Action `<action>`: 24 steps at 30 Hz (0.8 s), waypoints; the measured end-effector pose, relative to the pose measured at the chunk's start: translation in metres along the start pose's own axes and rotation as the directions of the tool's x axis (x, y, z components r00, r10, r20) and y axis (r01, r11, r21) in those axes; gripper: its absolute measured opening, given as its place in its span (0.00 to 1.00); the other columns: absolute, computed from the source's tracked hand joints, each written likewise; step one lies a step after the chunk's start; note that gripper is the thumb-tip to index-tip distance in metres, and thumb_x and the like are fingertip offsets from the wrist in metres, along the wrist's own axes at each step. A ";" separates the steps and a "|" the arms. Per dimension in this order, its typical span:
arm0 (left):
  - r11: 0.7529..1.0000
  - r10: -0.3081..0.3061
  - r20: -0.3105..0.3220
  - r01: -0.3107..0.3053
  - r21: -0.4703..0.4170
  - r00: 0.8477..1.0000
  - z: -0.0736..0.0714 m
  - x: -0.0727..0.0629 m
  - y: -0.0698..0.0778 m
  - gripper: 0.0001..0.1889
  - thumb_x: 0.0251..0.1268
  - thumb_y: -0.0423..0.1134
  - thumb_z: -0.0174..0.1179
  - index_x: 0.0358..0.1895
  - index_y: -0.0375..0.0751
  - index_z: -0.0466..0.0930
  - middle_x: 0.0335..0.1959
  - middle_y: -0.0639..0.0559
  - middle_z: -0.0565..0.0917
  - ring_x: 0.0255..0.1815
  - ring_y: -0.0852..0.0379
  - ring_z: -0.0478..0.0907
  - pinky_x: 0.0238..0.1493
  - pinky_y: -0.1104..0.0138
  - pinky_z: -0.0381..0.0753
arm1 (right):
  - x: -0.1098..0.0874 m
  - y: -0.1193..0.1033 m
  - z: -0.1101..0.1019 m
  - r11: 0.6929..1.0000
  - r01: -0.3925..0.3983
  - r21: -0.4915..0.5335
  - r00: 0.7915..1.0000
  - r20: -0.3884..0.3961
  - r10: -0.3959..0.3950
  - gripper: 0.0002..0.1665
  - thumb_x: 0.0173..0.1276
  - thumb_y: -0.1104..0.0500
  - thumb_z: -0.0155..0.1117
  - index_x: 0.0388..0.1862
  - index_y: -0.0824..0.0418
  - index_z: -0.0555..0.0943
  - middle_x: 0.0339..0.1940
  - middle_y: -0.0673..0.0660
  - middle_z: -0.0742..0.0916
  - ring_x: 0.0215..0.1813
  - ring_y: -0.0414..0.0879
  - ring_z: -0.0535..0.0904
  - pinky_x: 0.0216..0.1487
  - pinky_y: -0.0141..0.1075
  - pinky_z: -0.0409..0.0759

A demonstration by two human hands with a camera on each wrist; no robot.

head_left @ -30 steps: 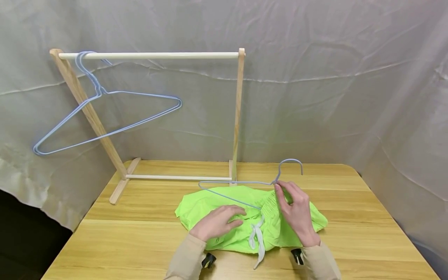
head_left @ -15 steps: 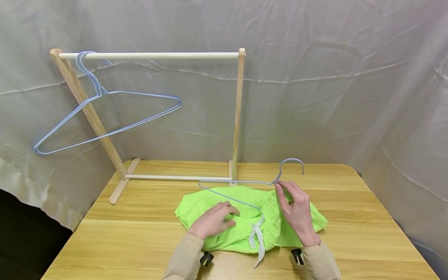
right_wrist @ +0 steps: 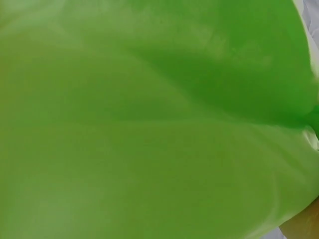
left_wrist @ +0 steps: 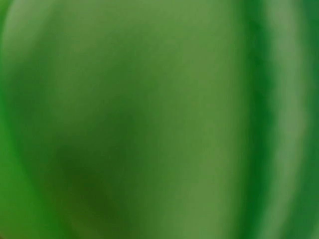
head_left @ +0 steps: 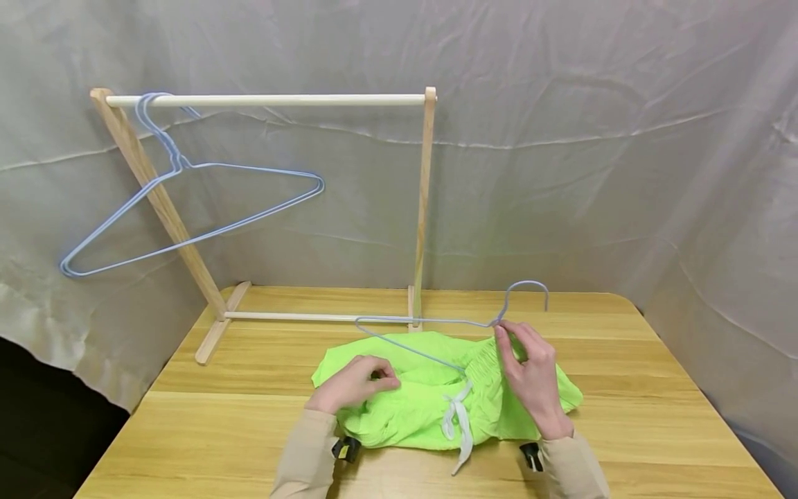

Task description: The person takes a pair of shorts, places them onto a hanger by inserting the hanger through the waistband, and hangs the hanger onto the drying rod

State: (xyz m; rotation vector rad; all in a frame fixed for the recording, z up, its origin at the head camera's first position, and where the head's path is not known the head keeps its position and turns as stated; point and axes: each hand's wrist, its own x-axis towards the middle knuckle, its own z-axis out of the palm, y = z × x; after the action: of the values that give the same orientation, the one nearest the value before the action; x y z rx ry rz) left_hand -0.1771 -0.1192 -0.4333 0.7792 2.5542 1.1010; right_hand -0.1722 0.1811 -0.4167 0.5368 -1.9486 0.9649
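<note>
Bright green shorts [head_left: 430,409] with a gathered waistband and a white drawstring [head_left: 460,423] lie bunched on the table. A blue wire hanger [head_left: 430,320] stands tilted over them. Its right part is hidden in the waistband, while its left part and hook show. With thumb and fingers, my right hand [head_left: 532,371] pinches the hanger just below its hook, beside the waistband. Over the left part of the shorts, my left hand [head_left: 355,383] has curled fingers and seems to pinch the fabric. Both wrist views are filled with blurred green cloth [left_wrist: 149,119].
A wooden rack [head_left: 426,208] with a white top rail [head_left: 299,100] stands at the back left. Several blue hangers [head_left: 177,163] hang at its left end. Grey fabric [head_left: 561,173] encloses the wooden table [head_left: 654,416].
My left hand has slid left across the shorts, its fingers curling in. The right hand and the hanger have shifted slightly right.
</note>
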 end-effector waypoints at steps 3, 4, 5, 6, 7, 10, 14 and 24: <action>0.999 0.031 -0.013 -0.031 -0.009 0.999 -0.004 -0.001 -0.002 0.09 0.74 0.42 0.58 0.40 0.41 0.84 0.36 0.54 0.85 0.36 0.66 0.75 0.41 0.72 0.78 | 0.000 0.001 -0.001 1.000 -0.011 0.012 1.000 -0.006 0.011 0.11 0.59 0.78 0.65 0.40 0.73 0.86 0.32 0.63 0.89 0.32 0.47 0.84 0.45 0.17 0.79; 0.999 0.041 -0.029 -0.041 -0.004 0.999 -0.005 -0.002 -0.003 0.09 0.74 0.42 0.58 0.40 0.42 0.83 0.36 0.54 0.85 0.36 0.66 0.76 0.43 0.72 0.78 | 0.000 0.001 -0.001 1.000 -0.017 0.017 1.000 -0.008 0.017 0.11 0.59 0.78 0.65 0.41 0.72 0.86 0.32 0.64 0.89 0.33 0.46 0.84 0.45 0.17 0.79; 0.999 0.053 -0.051 -0.052 0.006 0.997 -0.006 -0.002 -0.003 0.09 0.74 0.42 0.58 0.40 0.42 0.84 0.36 0.54 0.86 0.37 0.66 0.77 0.44 0.71 0.79 | 0.000 0.001 -0.002 0.999 -0.023 0.023 1.000 -0.011 0.024 0.11 0.59 0.78 0.65 0.41 0.72 0.86 0.32 0.64 0.90 0.33 0.44 0.84 0.46 0.16 0.78; 0.998 0.059 -0.076 -0.059 0.011 0.995 -0.007 -0.003 -0.003 0.09 0.74 0.43 0.57 0.40 0.43 0.84 0.37 0.54 0.86 0.38 0.66 0.78 0.45 0.70 0.79 | 0.000 0.001 -0.002 0.999 -0.028 0.028 0.999 -0.015 0.029 0.11 0.59 0.78 0.65 0.41 0.72 0.86 0.32 0.64 0.90 0.34 0.42 0.84 0.46 0.16 0.78; 0.998 0.059 -0.103 -0.059 0.012 0.993 -0.009 -0.004 -0.003 0.09 0.74 0.43 0.57 0.40 0.44 0.84 0.37 0.55 0.86 0.39 0.65 0.78 0.46 0.70 0.79 | 0.000 0.002 -0.002 0.999 -0.033 0.034 0.999 -0.019 0.034 0.12 0.59 0.78 0.65 0.41 0.72 0.86 0.33 0.64 0.90 0.35 0.40 0.83 0.46 0.16 0.77; 0.998 0.055 -0.212 -0.057 -0.002 0.976 -0.012 -0.005 -0.001 0.10 0.74 0.44 0.58 0.38 0.45 0.85 0.34 0.55 0.87 0.36 0.65 0.78 0.43 0.70 0.79 | 0.000 0.003 -0.003 0.998 -0.042 0.048 0.999 -0.029 0.044 0.12 0.59 0.79 0.65 0.41 0.73 0.86 0.33 0.65 0.90 0.36 0.34 0.81 0.46 0.15 0.77; 0.995 0.051 -0.442 -0.086 -0.059 0.895 -0.012 -0.003 0.003 0.12 0.73 0.43 0.60 0.30 0.45 0.84 0.26 0.53 0.85 0.26 0.68 0.71 0.31 0.74 0.73 | 0.001 0.004 -0.003 0.997 -0.045 0.068 0.998 -0.037 0.048 0.12 0.59 0.79 0.64 0.41 0.73 0.86 0.33 0.66 0.89 0.37 0.29 0.79 0.44 0.16 0.77; 0.869 0.385 -0.848 -0.452 0.200 0.365 -0.011 0.004 0.000 0.27 0.66 0.25 0.57 0.06 0.43 0.68 0.01 0.51 0.64 0.13 0.77 0.52 0.13 0.77 0.53 | 0.002 0.002 -0.003 0.992 -0.054 0.115 0.998 -0.030 0.058 0.10 0.61 0.79 0.62 0.40 0.75 0.85 0.33 0.68 0.89 0.42 0.22 0.78 0.48 0.15 0.77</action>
State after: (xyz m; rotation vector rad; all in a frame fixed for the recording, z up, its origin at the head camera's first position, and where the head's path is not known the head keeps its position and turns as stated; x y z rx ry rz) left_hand -0.1858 -0.1237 -0.4259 1.1029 3.1383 2.2535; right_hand -0.1732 0.1844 -0.4152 0.5295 -1.8959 1.1186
